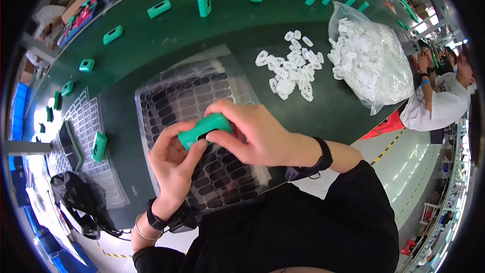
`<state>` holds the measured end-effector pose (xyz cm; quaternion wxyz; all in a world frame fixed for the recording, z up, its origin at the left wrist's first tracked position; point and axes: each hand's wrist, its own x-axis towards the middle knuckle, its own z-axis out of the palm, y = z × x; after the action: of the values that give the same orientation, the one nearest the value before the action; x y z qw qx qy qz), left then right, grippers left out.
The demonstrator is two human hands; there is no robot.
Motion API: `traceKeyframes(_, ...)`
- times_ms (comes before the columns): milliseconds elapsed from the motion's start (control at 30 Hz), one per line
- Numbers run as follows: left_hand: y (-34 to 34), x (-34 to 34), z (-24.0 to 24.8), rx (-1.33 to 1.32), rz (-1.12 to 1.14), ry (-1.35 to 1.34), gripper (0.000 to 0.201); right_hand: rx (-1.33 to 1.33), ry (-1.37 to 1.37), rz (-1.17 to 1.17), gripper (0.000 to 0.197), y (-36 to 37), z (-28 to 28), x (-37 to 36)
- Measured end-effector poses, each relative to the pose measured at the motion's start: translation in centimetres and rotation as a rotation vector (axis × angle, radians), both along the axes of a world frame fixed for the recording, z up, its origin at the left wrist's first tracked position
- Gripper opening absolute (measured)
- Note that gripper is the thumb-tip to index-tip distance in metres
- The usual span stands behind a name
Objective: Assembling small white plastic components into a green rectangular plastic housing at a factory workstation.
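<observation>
Between both my hands is a green plastic casing (206, 127) with a dark oval patch on its near side. My left hand (174, 159) grips its left end, thumb pressed against the front. From the right, my right hand (252, 134) pinches the other end, its thumb resting by the dark oval. Below the casing lies a clear sheet of dark oval stickers (217, 184), some spots bare. To the right, a loose pile of small white plastic pieces (290, 68) lies on the dark mat.
A clear bag of white pieces (369, 60) stands at the right. Green casings, one of them upright (204, 4), line the table's far side. Another casing (99, 146) lies on a second sticker sheet (101, 182) at left, by a black mesh pouch (76, 202). A person (434, 101) sits at far right.
</observation>
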<state>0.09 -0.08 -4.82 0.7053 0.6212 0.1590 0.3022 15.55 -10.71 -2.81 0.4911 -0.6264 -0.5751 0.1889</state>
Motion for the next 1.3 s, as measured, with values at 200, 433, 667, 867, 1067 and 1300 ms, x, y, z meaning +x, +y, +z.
traceKeyframes(200, -0.8, -0.5, 0.5, 0.027, 0.005, 0.068, 0.035, 0.007, -0.047, -0.005, 0.021, -0.3, -0.1, -0.1)
traceKeyframes(433, 1.2, -0.6, 1.8, 0.454, 0.205, 0.266, 0.033, -0.315, -0.201, -0.161, 0.014, -0.6, 1.3, 9.1)
traceKeyframes(667, 2.4, 1.1, 1.9, 0.809, 0.05, 0.365, 0.029, -0.552, -0.316, -0.49, 0.019, -1.4, -1.8, 14.1)
traceKeyframes(867, 3.3, 0.7, -0.2, 0.39, -0.074, 0.375, 0.032, -0.43, -0.265, -0.482, 0.012, -1.7, -1.3, 14.9)
traceKeyframes(1067, 3.2, 0.9, -0.8, 0.611, -0.04, 0.463, 0.028, -0.17, -0.385, -0.524, 0.011, -3.3, -1.5, 16.9)
traceKeyframes(1300, 3.4, 1.1, -1.1, 0.65, -0.009, 0.411, 0.03, -0.054, -0.228, -0.462, 0.011, -0.8, 3.3, 10.3)
